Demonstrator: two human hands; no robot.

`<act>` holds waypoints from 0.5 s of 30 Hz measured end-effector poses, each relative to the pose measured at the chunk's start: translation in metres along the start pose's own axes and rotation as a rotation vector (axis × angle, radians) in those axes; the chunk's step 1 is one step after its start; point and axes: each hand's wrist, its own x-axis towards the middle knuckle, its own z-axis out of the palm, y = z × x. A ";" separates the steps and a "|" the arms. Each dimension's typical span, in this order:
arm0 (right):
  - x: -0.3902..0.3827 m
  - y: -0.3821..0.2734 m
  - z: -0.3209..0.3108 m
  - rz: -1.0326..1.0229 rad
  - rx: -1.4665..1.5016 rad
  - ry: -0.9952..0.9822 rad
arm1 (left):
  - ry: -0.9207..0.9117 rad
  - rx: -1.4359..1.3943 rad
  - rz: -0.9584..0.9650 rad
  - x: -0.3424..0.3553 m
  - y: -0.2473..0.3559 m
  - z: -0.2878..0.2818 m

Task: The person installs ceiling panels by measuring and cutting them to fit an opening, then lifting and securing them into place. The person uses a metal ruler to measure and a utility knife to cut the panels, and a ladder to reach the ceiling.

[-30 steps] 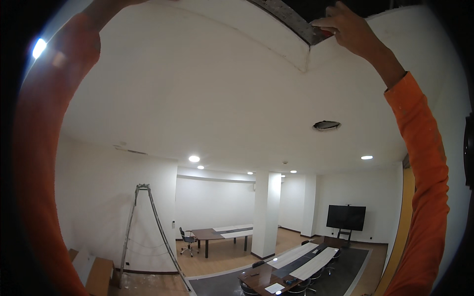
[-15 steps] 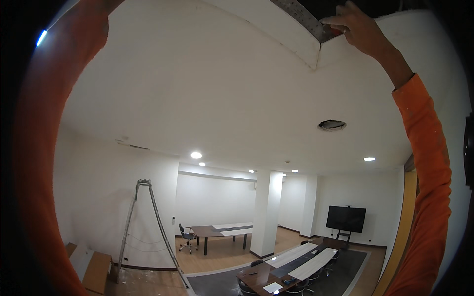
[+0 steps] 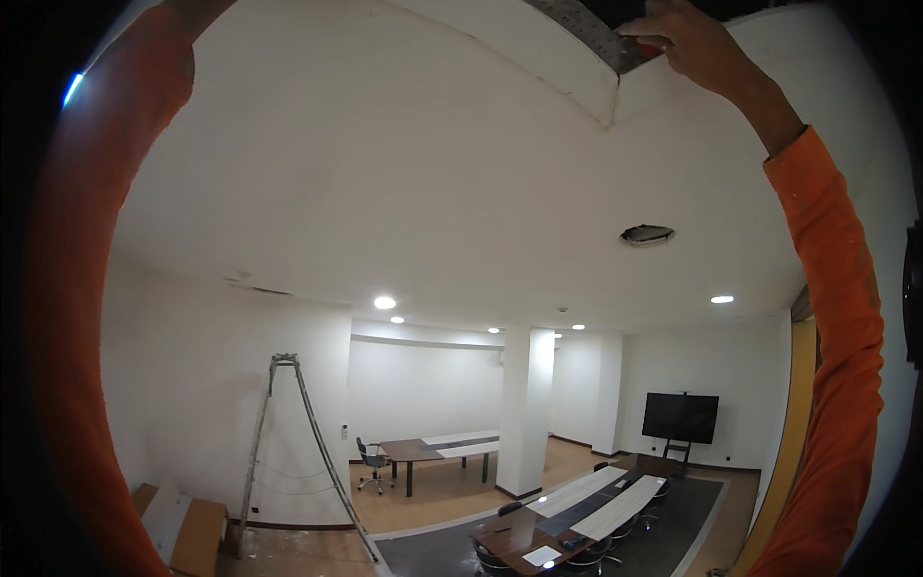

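Observation:
My right hand (image 3: 694, 40) is raised to the ceiling at the upper right, at the corner of a dark opening (image 3: 625, 10). Its fingers are bent together, their tips against the end of a grey perforated metal strip (image 3: 582, 24) along the opening's edge. Something small and red (image 3: 650, 52) shows just under the fingers; what they grip, if anything, is hidden. A pale ceiling panel edge (image 3: 567, 72) runs below the strip to the corner. My left arm (image 3: 106, 221), in an orange sleeve, reaches up along the left side; only the wrist shows, and the hand is beyond the upper edge.
A stepladder (image 3: 284, 361) stands at the left beside a cardboard box (image 3: 200, 534). Farther off are a white column (image 3: 526, 413), a long meeting table (image 3: 500, 539) with chairs, a second table (image 3: 409, 449) and a screen on a stand (image 3: 681, 417). The ceiling has a ragged hole (image 3: 647, 235).
The view has shifted slightly, so the room sits a little farther right. My right hand stays at the opening's corner, a little higher in the picture. The left arm remains raised.

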 end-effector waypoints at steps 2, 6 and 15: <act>0.001 -0.002 0.000 0.027 0.022 -0.024 | -0.017 -0.001 -0.010 0.001 -0.001 0.000; 0.002 -0.001 -0.003 0.080 0.085 -0.061 | -0.050 0.015 -0.035 0.006 0.000 -0.002; 0.004 -0.004 -0.007 0.080 0.054 -0.069 | -0.066 0.001 -0.006 0.001 -0.001 -0.009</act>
